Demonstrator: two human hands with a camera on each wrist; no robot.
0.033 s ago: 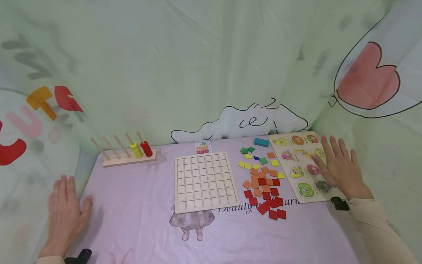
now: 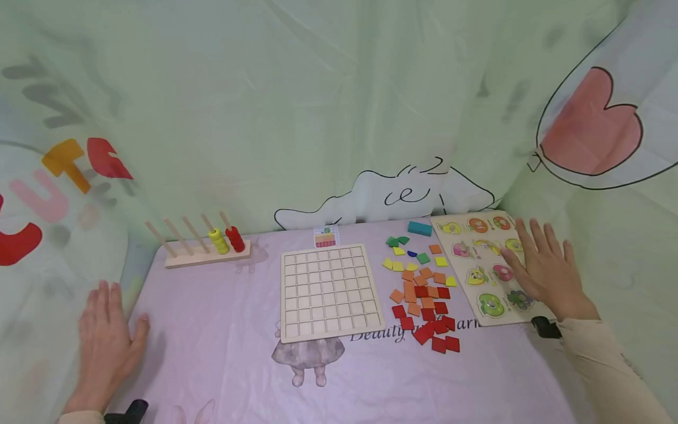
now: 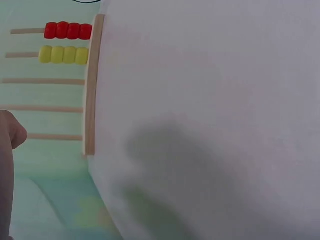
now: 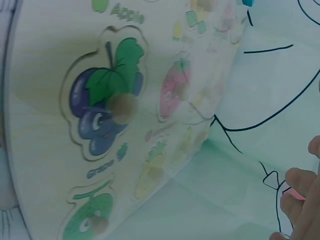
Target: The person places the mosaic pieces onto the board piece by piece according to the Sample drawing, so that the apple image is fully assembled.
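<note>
In the head view my left hand (image 2: 107, 341) is held with fingers straight at the table's left edge, holding nothing. The closest object to it is a wooden peg stand (image 2: 208, 255) with yellow beads (image 2: 218, 241) on one peg and red beads (image 2: 235, 239) on another. Over the right part of a wooden fruit puzzle board (image 2: 462, 277) my right hand (image 2: 551, 274) is spread, also holding nothing. A grape piece (image 4: 107, 100) sits in its slot in the right wrist view. Between the hands lies a square wooden grid board (image 2: 331, 292), its cells bare.
Right of the grid board lie scattered red tiles (image 2: 438, 345), orange tiles (image 2: 397, 296), yellow tiles (image 2: 441, 261) and green tiles (image 2: 423, 258). A teal block (image 2: 420, 228) is behind them. A small picture card (image 2: 325, 237) touches the back curtain (image 2: 318, 118). Pale cloth covers the table.
</note>
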